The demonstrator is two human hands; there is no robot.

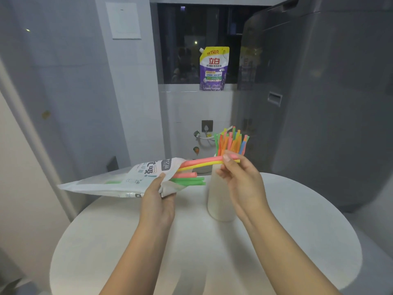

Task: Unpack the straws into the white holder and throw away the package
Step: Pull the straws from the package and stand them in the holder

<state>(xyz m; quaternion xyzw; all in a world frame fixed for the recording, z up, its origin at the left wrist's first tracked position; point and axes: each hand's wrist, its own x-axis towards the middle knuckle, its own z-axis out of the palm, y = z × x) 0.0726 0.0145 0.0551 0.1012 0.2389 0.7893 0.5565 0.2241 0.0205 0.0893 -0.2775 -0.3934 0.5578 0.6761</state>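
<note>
Left hand point(158, 194): grips the white printed plastic straw package point(127, 179) near its open mouth, holding it sideways above the round white table point(191, 252).
Right hand point(238, 175): pinches a pink straw and a yellow straw point(204, 162), half drawn from the package.
Package mouth: green and pink straws point(189, 179) protrude.
Tall white cylindrical holder point(219, 201): upright on the table, behind the right hand, with a bunch of colourful straws point(231, 141) standing in it.
Window sill: purple detergent pouch point(213, 69).

table point(297, 241) front: bare | holder point(219, 201) mouth: crowded by upright straws point(230, 141) | right: appliance point(329, 103) close
</note>
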